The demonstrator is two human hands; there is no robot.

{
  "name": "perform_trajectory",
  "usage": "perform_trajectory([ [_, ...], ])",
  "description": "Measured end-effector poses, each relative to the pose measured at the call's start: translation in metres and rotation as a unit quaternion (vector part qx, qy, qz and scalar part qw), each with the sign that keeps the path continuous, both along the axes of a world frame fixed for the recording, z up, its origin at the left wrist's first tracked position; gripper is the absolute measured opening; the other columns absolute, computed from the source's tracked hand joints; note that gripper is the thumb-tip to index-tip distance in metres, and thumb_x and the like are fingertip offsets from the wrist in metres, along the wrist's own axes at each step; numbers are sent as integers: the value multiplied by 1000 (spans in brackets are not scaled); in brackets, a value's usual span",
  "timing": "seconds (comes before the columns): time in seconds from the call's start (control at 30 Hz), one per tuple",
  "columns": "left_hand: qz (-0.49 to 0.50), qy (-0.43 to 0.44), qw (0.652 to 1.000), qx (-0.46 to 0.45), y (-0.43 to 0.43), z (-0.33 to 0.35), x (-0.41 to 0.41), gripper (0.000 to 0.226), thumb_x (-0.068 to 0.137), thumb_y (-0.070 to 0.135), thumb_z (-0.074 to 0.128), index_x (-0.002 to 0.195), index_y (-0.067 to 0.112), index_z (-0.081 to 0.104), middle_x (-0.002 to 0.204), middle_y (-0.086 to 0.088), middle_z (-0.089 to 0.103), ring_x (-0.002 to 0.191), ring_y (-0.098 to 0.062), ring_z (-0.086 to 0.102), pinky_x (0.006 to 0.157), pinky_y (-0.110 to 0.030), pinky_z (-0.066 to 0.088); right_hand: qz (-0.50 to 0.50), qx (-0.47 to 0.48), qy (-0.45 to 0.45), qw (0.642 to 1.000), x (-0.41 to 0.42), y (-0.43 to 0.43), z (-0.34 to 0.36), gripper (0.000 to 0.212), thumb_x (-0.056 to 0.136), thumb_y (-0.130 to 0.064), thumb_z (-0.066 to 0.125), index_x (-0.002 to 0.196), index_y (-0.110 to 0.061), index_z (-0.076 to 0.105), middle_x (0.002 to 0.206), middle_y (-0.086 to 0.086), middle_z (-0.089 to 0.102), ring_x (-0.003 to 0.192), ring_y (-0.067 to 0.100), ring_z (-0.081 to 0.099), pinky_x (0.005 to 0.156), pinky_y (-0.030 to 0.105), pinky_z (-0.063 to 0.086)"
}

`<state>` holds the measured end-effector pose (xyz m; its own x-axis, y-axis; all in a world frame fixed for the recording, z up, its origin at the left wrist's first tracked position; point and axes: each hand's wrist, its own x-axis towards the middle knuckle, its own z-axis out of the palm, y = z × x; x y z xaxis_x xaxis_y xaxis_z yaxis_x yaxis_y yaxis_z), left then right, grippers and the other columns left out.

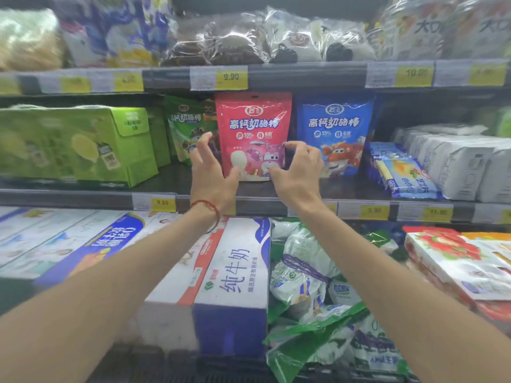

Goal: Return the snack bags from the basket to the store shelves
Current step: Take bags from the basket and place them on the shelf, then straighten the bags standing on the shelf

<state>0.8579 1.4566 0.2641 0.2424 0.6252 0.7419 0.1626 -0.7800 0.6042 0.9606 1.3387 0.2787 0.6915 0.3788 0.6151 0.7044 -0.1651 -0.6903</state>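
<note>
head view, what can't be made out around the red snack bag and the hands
The basket: nowhere in the head view, outside the frame.
Lower corners of the red bag: covered by the left hand and right hand.
Part of the green bag: hidden by the left hand.
The far-left price tags: blurred, unreadable.

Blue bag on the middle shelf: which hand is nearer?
Right. The right hand grips the red bag at its right edge, beside the blue bag; the left hand is at the red bag's left edge.
</note>
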Motion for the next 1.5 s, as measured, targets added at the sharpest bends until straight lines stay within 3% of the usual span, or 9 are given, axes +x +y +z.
perform_trajectory([
  [0.2, 32, 4, 999, 17, 19, -13, -90, 55, 83, 9, 62, 133, 18, 40, 129, -3, 47, 114, -21, 52, 100, -43, 46, 132, 5, 32, 991, -95, 26, -21, 38, 87, -13, 64, 125, -15, 61, 124, 8, 56, 120, 28, 48, 95, 31, 40],
  [0.4, 101, 23, 994, -15, 41, -51, -192, 49, 83, 7, 60, 129, 15, 47, 127, -1, 50, 103, -11, 50, 91, -41, 49, 252, -28, 62, 965, -188, 61, -62, 33, 87, -8, 63, 119, -16, 66, 119, 5, 62, 117, 25, 56, 104, 38, 44],
  [0.7, 233, 104, 963, -89, 52, -132, -377, 45, 84, 6, 57, 126, 20, 48, 125, 5, 50, 98, -9, 55, 89, -37, 52, 427, -106, 36, 897, -336, 114, -135, 27, 85, -5, 65, 110, -13, 72, 105, -3, 71, 95, 6, 57, 79, 3, 37],
  [0.83, 296, 130, 935, -148, 35, -171, -457, 44, 82, 5, 56, 124, 18, 53, 120, -1, 53, 97, -15, 59, 87, -40, 53, 492, -180, 10, 852, -398, 119, -176, 31, 81, -7, 67, 111, -14, 73, 110, 2, 74, 107, 18, 66, 100, 30, 50],
  [0.93, 326, 144, 911, -206, 14, -203, -508, 44, 81, 3, 57, 123, 15, 54, 118, -4, 55, 95, -19, 59, 89, -40, 52, 531, -228, -9, 816, -438, 118, -209, 31, 81, -8, 67, 110, -13, 73, 110, 3, 75, 107, 19, 67, 98, 33, 50],
  [1.07, 356, 173, 872, -286, -23, -249, -567, 42, 79, 2, 59, 119, 11, 57, 117, -8, 60, 99, -24, 63, 92, -30, 48, 572, -305, 8, 762, -489, 107, -258, 30, 80, -7, 67, 110, -10, 74, 107, 4, 76, 102, 20, 69, 96, 34, 52],
  [1.27, 381, 210, 781, -448, -75, -314, -637, 27, 79, 6, 64, 105, 10, 60, 107, -9, 67, 101, -27, 63, 89, -34, 49, 590, -431, 40, 682, -548, 80, -329, 30, 87, -9, 67, 117, -9, 71, 114, 5, 74, 108, 20, 67, 89, 22, 45],
  [1.37, 408, 234, 714, -519, -107, -345, -664, 17, 79, 19, 68, 92, 14, 58, 102, -6, 68, 92, -26, 64, 81, -30, 50, 575, -541, 45, 612, -565, 66, -361, 45, 89, -17, 69, 132, -7, 58, 123, 11, 67, 114, 28, 64, 96, 37, 52],
  [1.5, 407, 255, 591, -648, -130, -367, -683, 87, 80, 53, 70, 140, 1, 35, 109, -14, 65, 71, -25, 69, 61, -34, 60, 562, -613, 96, 547, -572, 54, -389, 67, 87, -19, 74, 143, -9, 39, 126, 8, 62, 111, 25, 66, 89, 38, 57],
])
